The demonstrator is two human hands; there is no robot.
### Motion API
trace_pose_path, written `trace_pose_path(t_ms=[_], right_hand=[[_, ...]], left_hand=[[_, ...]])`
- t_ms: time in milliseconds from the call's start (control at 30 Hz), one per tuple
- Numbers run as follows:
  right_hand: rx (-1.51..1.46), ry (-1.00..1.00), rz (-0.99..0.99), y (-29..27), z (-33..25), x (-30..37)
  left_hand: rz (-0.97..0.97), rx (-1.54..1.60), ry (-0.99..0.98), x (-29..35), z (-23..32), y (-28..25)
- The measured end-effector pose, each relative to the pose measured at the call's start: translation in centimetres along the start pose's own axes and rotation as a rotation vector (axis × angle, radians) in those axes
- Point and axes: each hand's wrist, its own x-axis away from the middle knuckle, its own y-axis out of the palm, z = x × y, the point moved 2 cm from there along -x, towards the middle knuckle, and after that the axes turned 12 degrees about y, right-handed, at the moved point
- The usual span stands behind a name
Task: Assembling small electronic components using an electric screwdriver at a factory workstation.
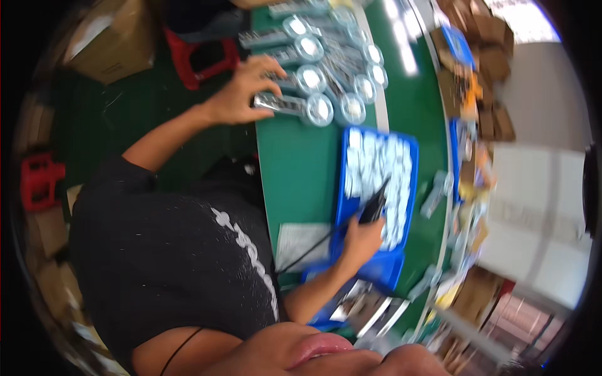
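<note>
1. Holds left hand (248,91) at the handle of a bagged round-headed item (293,105), by the near edge of the tabletop (291,166); fingers curved apart, cannot tell whether pinching.
2. Looks light and stiff inside slippery film, perhaps fragile at the round head; best taken by the handle.
3. Grips black corded tool (374,205) in right hand (364,240) over blue tray (342,188), fingers wrapped around its body.

Desk (291,172), near edge at the person. Wrapped items (311,78) clustered at left end. Right of cluster: tray (342,182), packets (370,164) inside. Paper sheet (296,238) between tray and near edge. Loose wrapped piece (435,195) between tray and far edge. Stool (183,59) on floor, beyond near edge.
</note>
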Motion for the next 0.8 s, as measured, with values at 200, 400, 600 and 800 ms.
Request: trace_pose_path(t_ms=[200,400,600,800], right_hand=[[-0.48,-0.063,-0.051,-2.5,-1.3,1.0],[-1.121,-0.326,0.007,-3.9,1.3,5.2],[-1.033,-0.823,0.591,-4.2,2.3,9.2],[-0.949,-0.855,0.672,-3.8,4.8,10.4]], left_hand=[[0.095,0.281,0.118,-1.5,3.5,1.2],[-0.01,1.387,-0.254,-2.6,11.5,7.4],[-0.187,1.578,-0.109,-3.2,18.7,10.5],[-0.491,1.722,-0.054,-4.7,20.5,12.3]])
